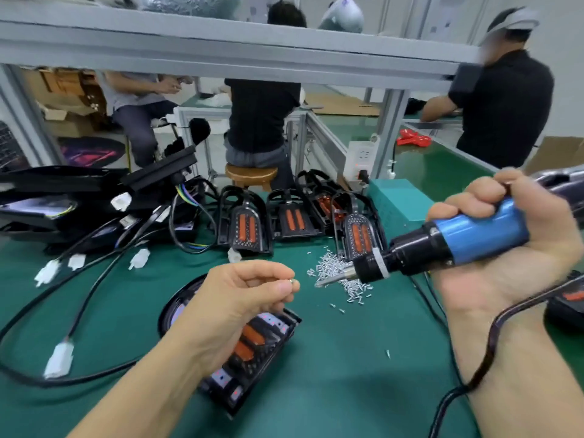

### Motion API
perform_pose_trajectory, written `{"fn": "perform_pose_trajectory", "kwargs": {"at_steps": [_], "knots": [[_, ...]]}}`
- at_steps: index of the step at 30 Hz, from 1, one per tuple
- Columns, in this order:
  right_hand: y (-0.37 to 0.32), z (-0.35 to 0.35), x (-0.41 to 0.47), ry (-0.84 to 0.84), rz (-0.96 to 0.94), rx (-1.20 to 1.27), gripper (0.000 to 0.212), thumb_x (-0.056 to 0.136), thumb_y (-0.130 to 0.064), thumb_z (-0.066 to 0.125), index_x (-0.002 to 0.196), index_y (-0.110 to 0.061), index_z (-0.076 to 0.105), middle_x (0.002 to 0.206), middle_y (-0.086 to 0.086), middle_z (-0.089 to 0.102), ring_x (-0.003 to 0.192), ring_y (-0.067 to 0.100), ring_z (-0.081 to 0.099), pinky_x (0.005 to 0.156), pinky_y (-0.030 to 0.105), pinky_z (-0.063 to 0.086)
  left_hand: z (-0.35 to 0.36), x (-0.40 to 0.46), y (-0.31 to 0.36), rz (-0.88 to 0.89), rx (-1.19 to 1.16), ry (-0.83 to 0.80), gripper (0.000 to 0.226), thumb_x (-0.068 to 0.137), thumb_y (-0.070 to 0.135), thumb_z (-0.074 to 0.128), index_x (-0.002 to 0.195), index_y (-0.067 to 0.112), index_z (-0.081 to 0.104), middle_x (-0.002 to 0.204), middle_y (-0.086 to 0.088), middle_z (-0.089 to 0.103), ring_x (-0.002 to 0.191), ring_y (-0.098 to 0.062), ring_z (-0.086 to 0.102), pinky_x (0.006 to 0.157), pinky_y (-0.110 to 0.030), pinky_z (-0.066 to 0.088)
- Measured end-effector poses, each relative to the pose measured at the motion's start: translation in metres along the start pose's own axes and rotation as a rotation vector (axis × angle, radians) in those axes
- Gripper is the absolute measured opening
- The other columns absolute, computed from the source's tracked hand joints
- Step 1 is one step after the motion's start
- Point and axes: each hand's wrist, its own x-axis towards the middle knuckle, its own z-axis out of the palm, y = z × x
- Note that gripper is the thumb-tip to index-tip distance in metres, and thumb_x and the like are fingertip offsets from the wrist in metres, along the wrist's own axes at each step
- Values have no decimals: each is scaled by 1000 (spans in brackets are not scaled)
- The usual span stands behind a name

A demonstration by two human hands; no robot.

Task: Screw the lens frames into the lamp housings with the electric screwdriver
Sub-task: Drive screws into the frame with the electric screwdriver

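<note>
While loose screws (339,275) litter the mat (331,374), cables (94,273) sprawl left.

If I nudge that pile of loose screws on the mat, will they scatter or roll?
Probably scatter: the screws are tiny and heaped loosely, with strays already lying apart on the green mat. Being headed, they would likely roll in short curves, not far. They look light, so a light push should shift many.

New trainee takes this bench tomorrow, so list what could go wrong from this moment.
1. The left hand pinches one tiny screw in mid-air; it could slip and vanish among the loose screws on the mat.
2. The electric screwdriver in the right hand points its bit toward the left fingertips; triggering early might nick them.
3. Its cord drapes over the right forearm and may snag.
</note>
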Motion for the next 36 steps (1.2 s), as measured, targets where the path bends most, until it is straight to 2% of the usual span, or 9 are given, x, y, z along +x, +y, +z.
{"fn": "perform_pose_trajectory", "kwargs": {"at_steps": [4, 10, 13, 16, 22, 33, 36], "knots": [[15, 16, -10, -73, 46, -7, 12, 87, -18, 40, 80, -20, 50, 62, -10, 53, 52, 4, 48, 60, 20, 44, -8, -22, -5, -3, -84, 42, 17, 55, 9, 73, 72, 10, 77, 73, -13, 72, 61, -15, 64, 58, -21, 54], [36, 29, -18, -80, 105, -15, 4, 77, -17, 46, 79, -18, 50, 59, -7, 52, 48, 6, 47, 57, 19, 43, -16, -36, -8, 10, -64, 74, 14, 59, 9, 73, 73, 12, 76, 74, -12, 71, 61, -16, 63, 62, -25, 53], [40, 31, -20, -90, 116, -26, 4, 78, -17, 46, 79, -18, 50, 59, -7, 53, 48, 5, 48, 57, 19, 44, -21, -39, -8, 0, -38, 75, 16, 57, 14, 76, 73, 14, 76, 75, -11, 72, 62, -17, 63, 62, -25, 53], [43, 31, -20, -97, 129, -33, 5, 78, -16, 46, 78, -18, 50, 60, -7, 53, 49, 6, 48, 57, 20, 44, -25, -40, -9, -8, -16, 79, 20, 57, 5, 85, 73, 15, 77, 74, -11, 72, 62, -15, 63, 59, -21, 53], [47, 32, -21, -88, 132, -67, 5, 77, -16, 46, 77, -18, 51, 60, -7, 52, 49, 6, 47, 57, 20, 44, -26, -39, -13, 0, -27, 95, 17, 58, 15, 75, 74, 12, 77, 73, -11, 72, 61, -16, 63, 58, -21, 52], [52, 38, -24, -126, 153, -87, 8, 76, -15, 44, 75, -18, 52, 58, -7, 51, 48, 7, 46, 56, 20, 44, -32, -44, -19, 35, -67, 120, 16, 60, 12, 73, 75, 9, 76, 73, -15, 71, 67, -24, 64, 61, -28, 54], [56, 40, -26, -168, 181, -106, 12, 76, -15, 43, 73, -19, 54, 58, -7, 51, 48, 7, 45, 58, 21, 44, -34, -49, -19, 83, 15, 157, 12, 64, 8, 74, 75, 10, 77, 75, -20, 71, 65, -25, 65, 62, -25, 55]]}}
